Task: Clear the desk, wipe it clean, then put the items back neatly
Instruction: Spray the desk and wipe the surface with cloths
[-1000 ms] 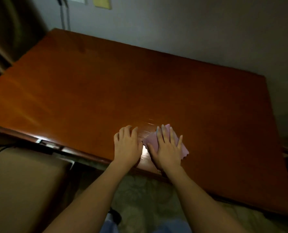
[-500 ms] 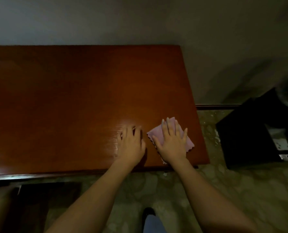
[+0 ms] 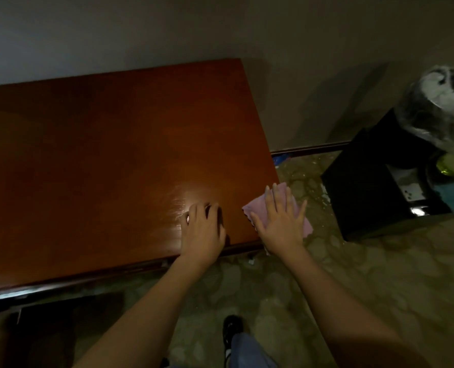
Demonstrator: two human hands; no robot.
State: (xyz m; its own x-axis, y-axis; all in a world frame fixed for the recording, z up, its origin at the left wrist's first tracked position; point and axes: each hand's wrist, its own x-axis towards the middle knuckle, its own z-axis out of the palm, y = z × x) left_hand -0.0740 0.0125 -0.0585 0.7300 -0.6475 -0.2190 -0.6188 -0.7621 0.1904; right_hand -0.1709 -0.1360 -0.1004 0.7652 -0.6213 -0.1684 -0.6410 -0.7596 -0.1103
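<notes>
Dim light over patterned floor [image 3: 379, 282] leaves much hard to read; nearest, a dark shoe [image 3: 231, 332] and a blue trouser leg [image 3: 249, 351] run off the bottom edge, and both forearms enter from there. Beyond them the left hand [image 3: 203, 232] lies palm-down on the desk [image 3: 101, 168] near its front edge, its fingertips bent and partly lost in shadow, holding nothing. Just right of it, apart, the right hand [image 3: 281, 221] spreads flat with straight fingers, pressing the pink cloth [image 3: 279, 205]. That cloth lies under the palm at the desk's right front corner, overhanging the side edge; most of it is covered, so its long axis is unclear, though one corner points away past the fingertips. Farther right of that hand stands a black cabinet [image 3: 364, 187] carrying a crumpled plastic bag [image 3: 438, 110], its contents indistinct and cut by the frame.
</notes>
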